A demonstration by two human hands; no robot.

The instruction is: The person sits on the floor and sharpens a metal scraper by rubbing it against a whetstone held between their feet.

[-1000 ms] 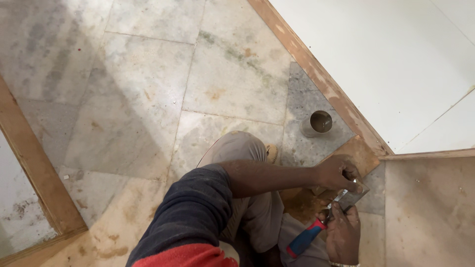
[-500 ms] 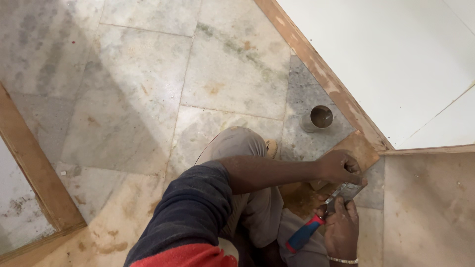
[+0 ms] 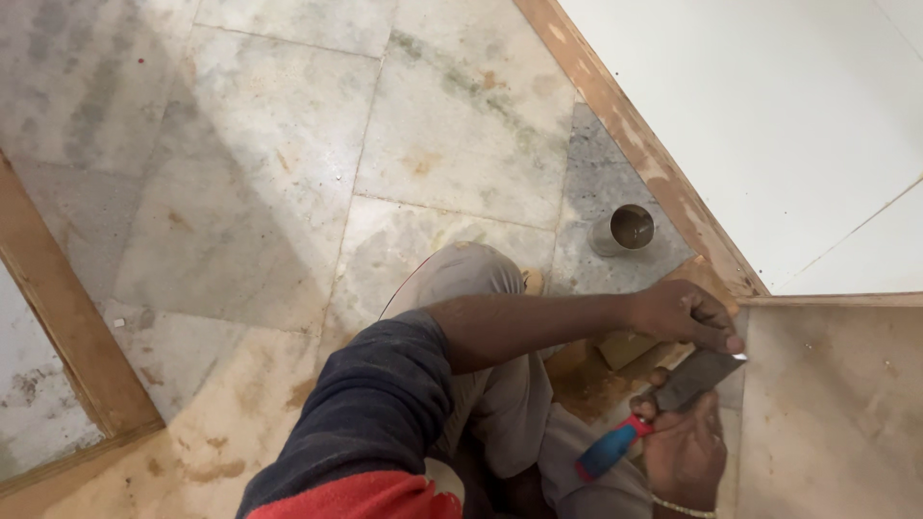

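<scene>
Metal scraper blade (image 3: 697, 378), stained marble floor (image 3: 260, 183).

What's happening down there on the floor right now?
A person crouches on a stained marble tile floor beside a wooden door frame. The right hand grips a flat metal scraper with a red and blue handle, blade angled toward the frame's corner. The left hand reaches across and presses fingertips on the blade tip. A small round metal cup stands on the tile nearby.

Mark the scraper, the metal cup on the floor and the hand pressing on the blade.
scraper (image 3: 694, 378), head view, on the flat metal blade.
metal cup (image 3: 627, 229), head view, on its open mouth.
left hand (image 3: 685, 315), head view, on the back of the hand.
</scene>
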